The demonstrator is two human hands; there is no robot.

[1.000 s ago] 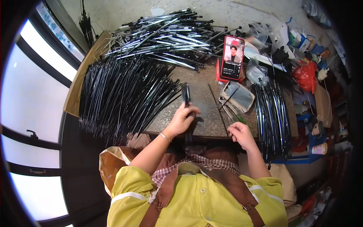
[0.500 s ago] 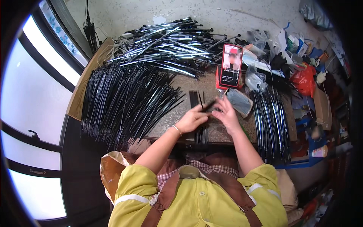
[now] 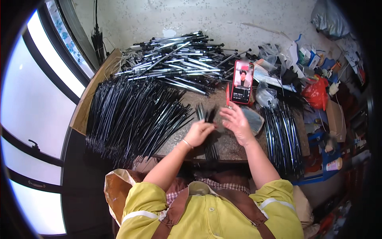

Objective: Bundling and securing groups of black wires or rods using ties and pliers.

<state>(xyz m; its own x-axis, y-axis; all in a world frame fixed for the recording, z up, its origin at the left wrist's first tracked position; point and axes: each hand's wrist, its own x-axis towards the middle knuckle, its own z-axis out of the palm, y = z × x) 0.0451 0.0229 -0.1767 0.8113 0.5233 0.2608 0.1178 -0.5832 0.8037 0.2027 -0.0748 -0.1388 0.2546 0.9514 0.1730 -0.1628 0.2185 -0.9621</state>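
Note:
Near the front of the speckled tabletop, my left hand is closed around thin black rods that look like umbrella ribs. Their upper ends blur with motion just past my fingers, so how many I grip is unclear. More of these rods run under and beside the hand toward the table's front edge. My right hand hovers just to the right, fingers apart and slightly curled, with nothing seen in it. Behind its fingertips lies a flat clear-and-grey case.
A wide pile of black ribs covers the left side. Silver shafts with black ends are heaped at the back. A red-cased phone stands upright. Another rib bundle overhangs the right front edge, near plastic bags and a red bag.
My hands have moved apart; the left shifted slightly left with the rods, and the right drew away with its fingers spreading. The whole view has tilted, setting the table things lower.

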